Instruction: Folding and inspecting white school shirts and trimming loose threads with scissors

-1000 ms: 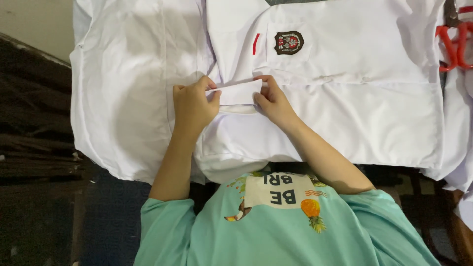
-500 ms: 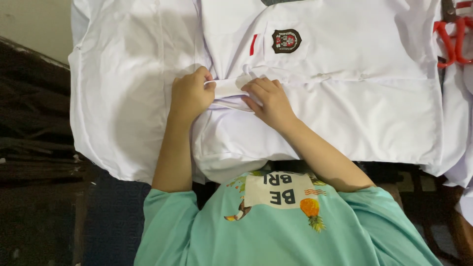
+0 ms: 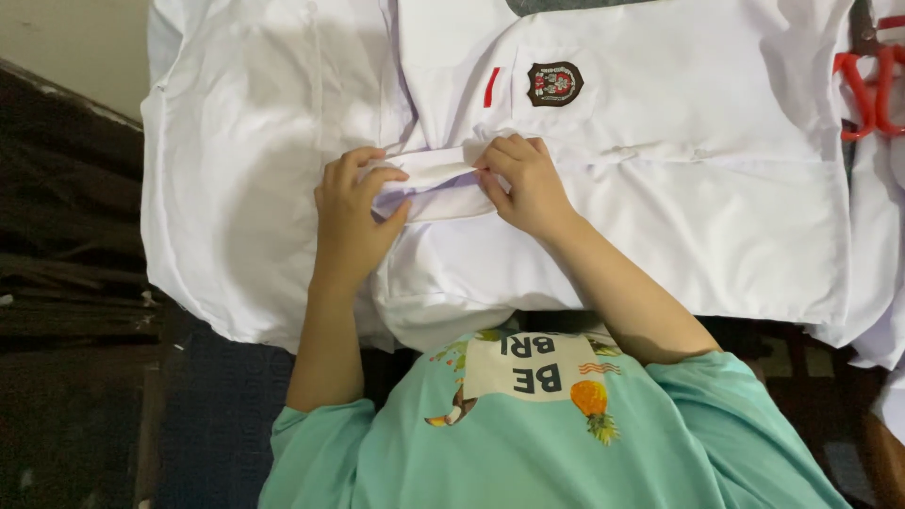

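A white shirt (image 3: 716,188) lies folded in front of me, with a dark round badge (image 3: 554,83) and a short red strip (image 3: 492,87) on its chest. My left hand (image 3: 351,215) and my right hand (image 3: 524,181) both pinch a folded band of the white shirt's cloth (image 3: 436,187) between them. The fingers of each hand curl around the ends of that fold. A second white garment (image 3: 255,160) is spread flat under and to the left of my left hand.
Red-handled scissors (image 3: 872,90) lie at the top right edge on the cloth. Dark stacked boards (image 3: 66,273) run along the left side. More white fabric (image 3: 881,320) hangs at the right. My teal printed shirt (image 3: 547,434) fills the bottom.
Both hands have slid up the shirt toward the badge and now bunch the cloth fold more tightly between them; the flat white strip seen earlier is gathered into the fold.
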